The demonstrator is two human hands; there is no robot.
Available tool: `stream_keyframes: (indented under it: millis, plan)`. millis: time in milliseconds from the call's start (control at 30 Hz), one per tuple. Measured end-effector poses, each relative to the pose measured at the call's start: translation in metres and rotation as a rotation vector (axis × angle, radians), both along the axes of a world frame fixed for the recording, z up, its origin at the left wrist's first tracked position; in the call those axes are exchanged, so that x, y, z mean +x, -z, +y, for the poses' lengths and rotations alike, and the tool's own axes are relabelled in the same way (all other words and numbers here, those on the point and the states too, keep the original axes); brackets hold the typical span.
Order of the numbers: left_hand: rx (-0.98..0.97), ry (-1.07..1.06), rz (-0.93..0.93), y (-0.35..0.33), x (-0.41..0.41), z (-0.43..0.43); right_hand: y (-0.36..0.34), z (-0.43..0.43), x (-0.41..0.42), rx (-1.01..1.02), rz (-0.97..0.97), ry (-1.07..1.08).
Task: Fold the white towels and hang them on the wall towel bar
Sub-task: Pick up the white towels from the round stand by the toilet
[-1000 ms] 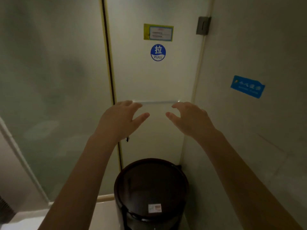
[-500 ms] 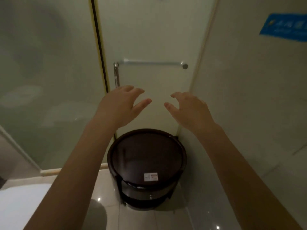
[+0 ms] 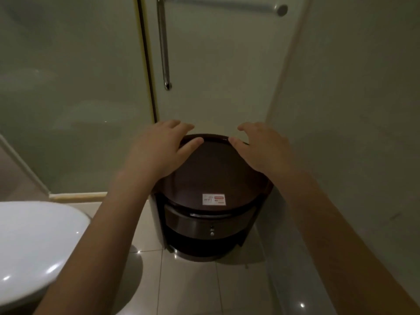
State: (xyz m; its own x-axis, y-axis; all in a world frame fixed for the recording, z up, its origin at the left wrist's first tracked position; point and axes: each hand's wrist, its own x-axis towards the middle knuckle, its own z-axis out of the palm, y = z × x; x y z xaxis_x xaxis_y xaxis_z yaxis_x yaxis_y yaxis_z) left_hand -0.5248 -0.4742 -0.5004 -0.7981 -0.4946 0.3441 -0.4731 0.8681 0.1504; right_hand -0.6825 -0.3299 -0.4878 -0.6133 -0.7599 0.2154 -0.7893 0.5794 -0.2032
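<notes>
Top edge of frame: metal towel bar (image 3: 225, 5), horizontal, fixed on the pale door panel (image 3: 222, 76), round end cap toward the upper right. Just left of it, a vertical door handle (image 3: 164, 42) beside the dark door seam.

Middle of frame: left hand (image 3: 156, 151) and right hand (image 3: 263, 148), both palm-down, fingers spread and relaxed, gripping nothing. Both over the far rim of a round dark stand (image 3: 211, 173), left hand at the rim's left side, right hand at its right, thumbs pointing toward each other with a gap between. Impossible to tell whether touching the rim or just above it.

Near the stand's front edge, a small white sticker (image 3: 214, 199). Under the top, a drawer front with two small knobs (image 3: 212, 230).

Lower left: white toilet lid (image 3: 34, 242). Upper left: frosted glass panel (image 3: 68, 87). Bottom: glossy pale floor tiles (image 3: 193, 287). Right side: plain wall (image 3: 352, 110).
</notes>
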Motion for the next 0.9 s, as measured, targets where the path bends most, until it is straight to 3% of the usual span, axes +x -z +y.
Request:
stream_keyframes:
  millis: [367, 700, 900]
  plan:
    - [0.001, -0.038, -0.006, 0.171, -0.003, -0.010, 0.174, -0.019, -0.005, 0.018, -0.033, 0.002]
    - [0.019, -0.042, -0.032, 0.279, -0.023, -0.023, 0.270, -0.031, -0.010, 0.079, -0.101, 0.028]
    - [0.075, -0.020, -0.011, 0.324, -0.032, -0.023, 0.312, -0.021, -0.007, -0.067, -0.115, 0.149]
